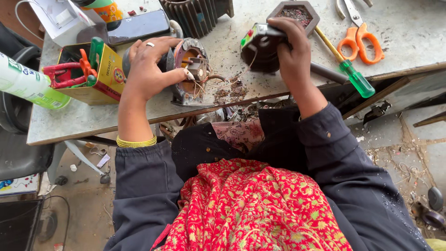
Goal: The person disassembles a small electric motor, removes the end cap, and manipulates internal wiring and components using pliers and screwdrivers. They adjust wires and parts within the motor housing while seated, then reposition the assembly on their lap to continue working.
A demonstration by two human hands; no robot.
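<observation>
Right hand [290,44] perhaps hiding black part [260,53]

Beside the orange-handled scissors [362,42], steel pliers [349,8] were cut off by the top edge; the right hand [291,44] hid the black round part's [260,51] far side.

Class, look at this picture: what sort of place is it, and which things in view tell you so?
Probably a small repair workshop for electric motors. A worn, debris-strewn workbench holds a screwdriver and orange scissors, and the left hand steadies an opened motor part with loose wires.
</observation>
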